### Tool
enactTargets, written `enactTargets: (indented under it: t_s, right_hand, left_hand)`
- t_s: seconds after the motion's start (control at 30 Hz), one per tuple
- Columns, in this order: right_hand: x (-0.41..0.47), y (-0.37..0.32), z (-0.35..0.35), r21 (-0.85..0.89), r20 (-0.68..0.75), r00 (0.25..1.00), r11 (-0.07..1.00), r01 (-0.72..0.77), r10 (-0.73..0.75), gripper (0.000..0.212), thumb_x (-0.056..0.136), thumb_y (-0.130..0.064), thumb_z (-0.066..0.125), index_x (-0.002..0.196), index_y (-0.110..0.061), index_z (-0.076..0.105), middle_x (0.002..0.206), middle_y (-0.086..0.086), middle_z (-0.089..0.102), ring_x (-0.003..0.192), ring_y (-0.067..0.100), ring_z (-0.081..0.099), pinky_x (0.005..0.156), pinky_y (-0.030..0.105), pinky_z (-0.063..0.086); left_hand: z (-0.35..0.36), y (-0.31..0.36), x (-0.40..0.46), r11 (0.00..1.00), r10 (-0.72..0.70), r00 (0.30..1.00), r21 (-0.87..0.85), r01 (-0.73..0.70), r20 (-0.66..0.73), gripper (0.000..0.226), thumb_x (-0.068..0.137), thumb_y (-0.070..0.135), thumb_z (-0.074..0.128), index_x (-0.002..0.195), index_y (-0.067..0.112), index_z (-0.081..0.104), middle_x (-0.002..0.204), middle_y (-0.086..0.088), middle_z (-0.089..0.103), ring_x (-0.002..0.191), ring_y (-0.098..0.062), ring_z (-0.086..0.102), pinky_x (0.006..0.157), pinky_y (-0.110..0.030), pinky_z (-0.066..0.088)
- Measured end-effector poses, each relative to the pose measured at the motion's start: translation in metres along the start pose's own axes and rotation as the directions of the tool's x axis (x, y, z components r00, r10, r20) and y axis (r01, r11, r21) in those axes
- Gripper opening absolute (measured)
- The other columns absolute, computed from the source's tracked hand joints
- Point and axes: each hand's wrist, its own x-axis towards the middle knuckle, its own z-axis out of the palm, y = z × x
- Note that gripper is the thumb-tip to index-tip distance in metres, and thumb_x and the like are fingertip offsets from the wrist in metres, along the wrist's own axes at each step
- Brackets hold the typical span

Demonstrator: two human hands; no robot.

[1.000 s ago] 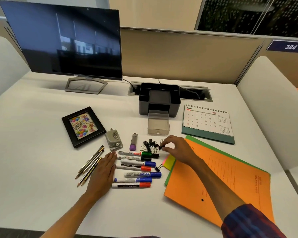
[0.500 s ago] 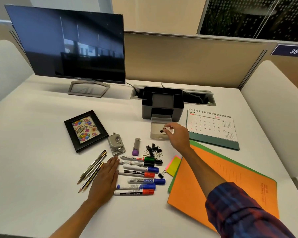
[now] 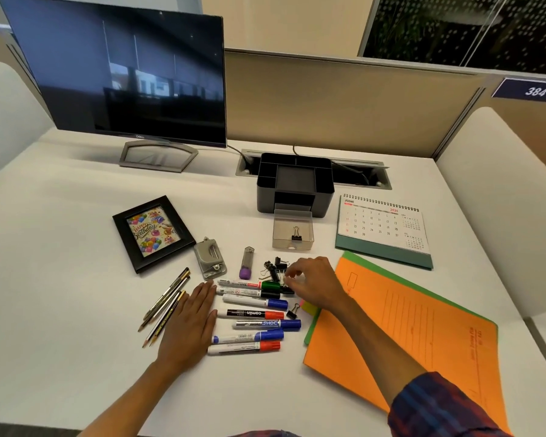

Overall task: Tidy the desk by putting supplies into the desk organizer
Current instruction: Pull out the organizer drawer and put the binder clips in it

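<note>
Black metal binder clips [image 3: 275, 269] lie heaped at 6 o'clock from the clear plastic organizer drawer [image 3: 293, 232], already holding 1 clip, so the right hand [image 3: 316, 283], fingertips pinching together there, should lift 1 cleanly.

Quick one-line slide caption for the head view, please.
One binder clip in the organizer's clear drawer; right hand at the clip pile, left hand flat beside markers.
</note>
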Motion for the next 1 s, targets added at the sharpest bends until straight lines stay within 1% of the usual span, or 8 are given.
enactTargets:
  t_s: [0.2, 0.37, 0.57, 0.63, 0.73, 0.83, 0.93, 1.0]
  right_hand:
    - [-0.012, -0.002, 0.007, -0.065, 0.101, 0.995, 0.997, 0.032, -0.025, 0.039, 0.085, -0.047, 0.062, 0.116, -0.025, 0.067, 0.112, -0.006, 0.069, 0.104, 0.014, 0.059, 0.102, 0.037, 0.029]
    - [-0.014, -0.001, 0.01, -0.068, 0.108, 0.994, 0.997, 0.031, -0.023, 0.036, 0.086, -0.042, 0.063, 0.119, -0.029, 0.064, 0.112, -0.008, 0.067, 0.107, 0.015, 0.058, 0.1, 0.036, 0.028]
    - [-0.013, 0.003, 0.004, -0.036, 0.084, 0.995, 0.997, 0.065, -0.062, 0.032, 0.088, -0.038, 0.065, 0.117, -0.025, 0.068, 0.115, -0.006, 0.068, 0.107, 0.013, 0.058, 0.1, 0.035, 0.031]
    - [-0.013, 0.005, 0.0, 0.007, 0.052, 0.996, 0.997, 0.075, -0.075, 0.028, 0.085, -0.039, 0.069, 0.11, -0.025, 0.072, 0.11, -0.006, 0.071, 0.1, 0.013, 0.062, 0.095, 0.033, 0.036]
    - [-0.013, 0.008, -0.007, 0.164, -0.001, 0.999, 0.986, 0.042, -0.042, 0.025, 0.079, -0.036, 0.077, 0.101, -0.025, 0.076, 0.099, -0.007, 0.074, 0.088, 0.007, 0.064, 0.083, 0.027, 0.045]
    - [-0.011, 0.008, -0.016, 0.298, -0.005, 1.0, 0.954, -0.016, 0.019, 0.024, 0.076, -0.033, 0.08, 0.099, -0.025, 0.077, 0.093, -0.009, 0.073, 0.082, 0.001, 0.062, 0.074, 0.022, 0.047]
    - [-0.006, 0.009, -0.019, 0.354, 0.0, 0.999, 0.935, -0.031, 0.033, 0.021, 0.077, -0.035, 0.08, 0.095, -0.027, 0.077, 0.089, -0.012, 0.073, 0.083, 0.002, 0.063, 0.076, 0.027, 0.05]
    - [0.0, 0.009, -0.019, 0.402, -0.05, 0.997, 0.915, -0.031, 0.055, 0.02, 0.079, -0.038, 0.077, 0.095, -0.026, 0.078, 0.088, -0.012, 0.073, 0.083, 0.003, 0.064, 0.077, 0.031, 0.052]
  left_hand:
    - [-0.002, 0.002, 0.0, 1.0, 0.003, 1.0, -0.002, -0.003, -0.009, 0.06, 0.102, 0.045, 0.012, 0.151, 0.015, 0.029, 0.156, 0.001, 0.027, 0.145, -0.012, 0.022, 0.119, -0.03, 0.009]
    - [-0.002, 0.003, 0.0, 1.0, -0.006, 1.0, -0.012, 0.006, -0.015, 0.061, 0.101, 0.047, 0.013, 0.151, 0.016, 0.03, 0.156, 0.002, 0.029, 0.145, -0.012, 0.023, 0.118, -0.033, 0.013]
    - [-0.003, 0.004, 0.0, 1.0, -0.012, 1.0, -0.023, 0.012, -0.012, 0.063, 0.1, 0.049, 0.012, 0.151, 0.017, 0.03, 0.157, 0.002, 0.029, 0.145, -0.011, 0.022, 0.118, -0.033, 0.013]
    - [-0.004, 0.004, 0.0, 1.0, -0.014, 1.0, -0.026, 0.014, -0.012, 0.063, 0.1, 0.049, 0.011, 0.151, 0.017, 0.03, 0.157, 0.002, 0.029, 0.145, -0.011, 0.022, 0.118, -0.032, 0.012]
    - [-0.004, 0.004, 0.0, 1.0, -0.012, 1.0, -0.027, 0.012, -0.011, 0.064, 0.1, 0.05, 0.01, 0.151, 0.017, 0.03, 0.157, 0.002, 0.028, 0.145, -0.011, 0.022, 0.118, -0.033, 0.012]
    - [-0.004, 0.004, 0.0, 0.999, -0.013, 1.0, -0.031, 0.012, -0.014, 0.065, 0.099, 0.052, 0.009, 0.151, 0.017, 0.029, 0.157, 0.002, 0.028, 0.145, -0.011, 0.022, 0.118, -0.032, 0.012]
    - [-0.003, 0.004, 0.0, 0.999, -0.016, 1.0, -0.042, 0.016, -0.018, 0.065, 0.099, 0.052, 0.009, 0.151, 0.017, 0.029, 0.157, 0.003, 0.027, 0.145, -0.01, 0.021, 0.119, -0.031, 0.01]
    - [-0.003, 0.004, 0.0, 0.999, -0.014, 1.0, -0.04, 0.013, -0.022, 0.064, 0.099, 0.051, 0.011, 0.151, 0.018, 0.028, 0.157, 0.003, 0.027, 0.145, -0.01, 0.02, 0.119, -0.031, 0.01]
